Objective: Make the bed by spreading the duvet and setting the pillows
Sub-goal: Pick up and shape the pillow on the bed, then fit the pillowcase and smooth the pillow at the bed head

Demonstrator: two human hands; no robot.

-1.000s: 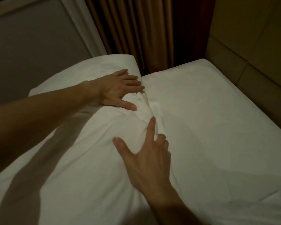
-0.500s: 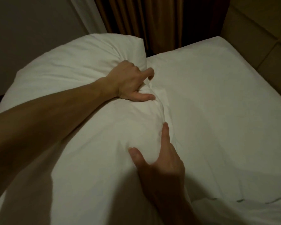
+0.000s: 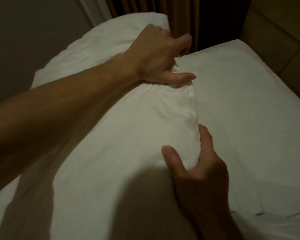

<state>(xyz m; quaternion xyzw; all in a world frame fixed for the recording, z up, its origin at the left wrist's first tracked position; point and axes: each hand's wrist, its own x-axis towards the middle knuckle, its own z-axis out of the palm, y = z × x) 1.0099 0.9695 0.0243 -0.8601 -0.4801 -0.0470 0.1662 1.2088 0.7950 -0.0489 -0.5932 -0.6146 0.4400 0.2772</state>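
- The pillow (image 3: 111, 135) is large and white and fills the left and middle of the view, lying against the left side of the bed (image 3: 241, 104).
- Its right edge is bunched into a creased ridge that runs between the two hands.
- The left hand (image 3: 156, 56) grips the far end of that ridge: fingers curled down into the cloth, thumb stretched out along the top of the fold.
- The left forearm reaches in from the left edge across the pillow and casts a broad shadow on it.
- The right hand (image 3: 196, 168) holds the near end of the ridge: thumb on the pillow's top face, fingers wrapped round the edge on the bed side, so the edge is pinched between them.
- The right wrist enters from the bottom edge, in shadow.
- The bed is covered by a smooth white sheet, with a few soft creases near the lower right.
- A padded tan headboard (image 3: 280, 37) stands along the bed's right side.
- A brown curtain (image 3: 178, 16) hangs beyond the pillow's far end, with a dark gap beside it.
- A grey wall (image 3: 33, 35) fills the upper left.
- The light is dim and the left hand is slightly blurred.
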